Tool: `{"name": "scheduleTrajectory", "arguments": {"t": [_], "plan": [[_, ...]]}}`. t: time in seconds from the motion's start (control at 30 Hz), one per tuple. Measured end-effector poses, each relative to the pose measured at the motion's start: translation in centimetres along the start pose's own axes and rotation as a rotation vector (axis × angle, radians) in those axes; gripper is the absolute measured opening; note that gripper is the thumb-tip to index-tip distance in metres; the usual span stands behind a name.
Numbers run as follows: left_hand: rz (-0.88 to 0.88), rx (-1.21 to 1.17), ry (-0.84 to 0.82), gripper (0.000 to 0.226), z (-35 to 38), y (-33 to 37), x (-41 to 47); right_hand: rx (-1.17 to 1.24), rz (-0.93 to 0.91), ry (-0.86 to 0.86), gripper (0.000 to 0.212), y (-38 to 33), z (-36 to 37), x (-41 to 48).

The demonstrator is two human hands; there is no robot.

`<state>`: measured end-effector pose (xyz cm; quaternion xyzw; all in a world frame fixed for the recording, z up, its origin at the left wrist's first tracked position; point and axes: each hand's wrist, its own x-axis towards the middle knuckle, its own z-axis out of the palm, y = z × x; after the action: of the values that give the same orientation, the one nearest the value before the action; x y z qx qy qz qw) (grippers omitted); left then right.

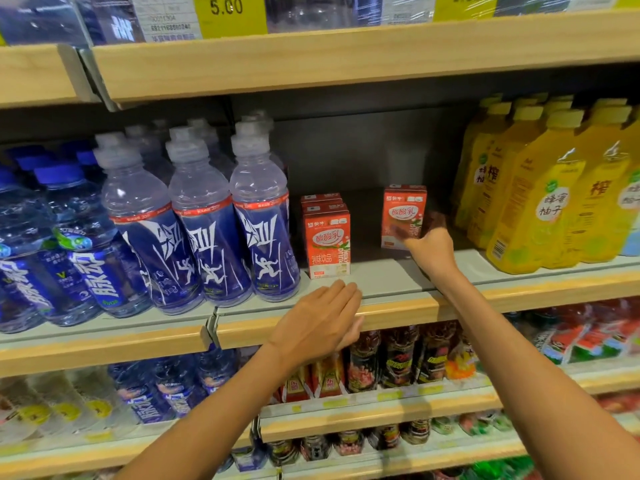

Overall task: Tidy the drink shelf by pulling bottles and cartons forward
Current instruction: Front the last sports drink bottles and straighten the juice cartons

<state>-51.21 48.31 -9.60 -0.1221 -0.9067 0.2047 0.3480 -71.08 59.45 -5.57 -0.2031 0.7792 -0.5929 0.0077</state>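
A row of red drink cartons point(327, 245) stands at the front of the grey shelf point(388, 275), in its middle. A single red carton point(401, 211) stands farther back to the right. My right hand point(429, 245) reaches into the shelf and grips that carton low on its right side, fingers blurred around it. Straight-fingered, my left hand point(320, 320) rests on the wooden shelf edge point(398, 310) just below the front row of cartons and holds nothing.
Blue sports bottles point(204, 230) and water bottles point(55, 244) fill the shelf's left side. Yellow juice bottles point(540, 192) stand at the right. A gap lies between the two carton groups. Shelves above and below hold more drinks.
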Motion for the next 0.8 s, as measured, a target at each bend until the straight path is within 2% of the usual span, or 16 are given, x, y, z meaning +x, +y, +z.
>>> {"name": "scheduleTrajectory", "arguments": {"t": [0.17,0.47,0.57,0.63,0.7,0.8], "plan": [[-0.002,0.037,0.006,0.040,-0.1,0.2,-0.2,0.056,0.007,0.010,0.051,0.5,0.5,0.9],[-0.033,0.052,-0.052,0.038,-0.5,0.4,0.1,0.082,-0.034,0.027,0.031,1.0,0.2,0.7],[-0.048,0.016,-0.087,0.038,-0.7,0.4,0.3,0.169,-0.020,0.005,0.026,0.8,-0.6,-0.5],[-0.085,-0.027,-0.124,0.037,-1.2,0.3,0.6,0.233,-0.017,-0.026,0.031,0.3,-1.4,-1.7],[-0.206,-0.134,-0.169,0.035,-1.9,0.7,0.9,0.256,-0.038,-0.037,0.036,-0.3,-2.0,-3.2],[-0.636,-0.519,-0.133,0.031,-3.2,1.2,1.7,0.292,-0.048,-0.051,0.038,-1.4,-2.4,-5.8]]}}
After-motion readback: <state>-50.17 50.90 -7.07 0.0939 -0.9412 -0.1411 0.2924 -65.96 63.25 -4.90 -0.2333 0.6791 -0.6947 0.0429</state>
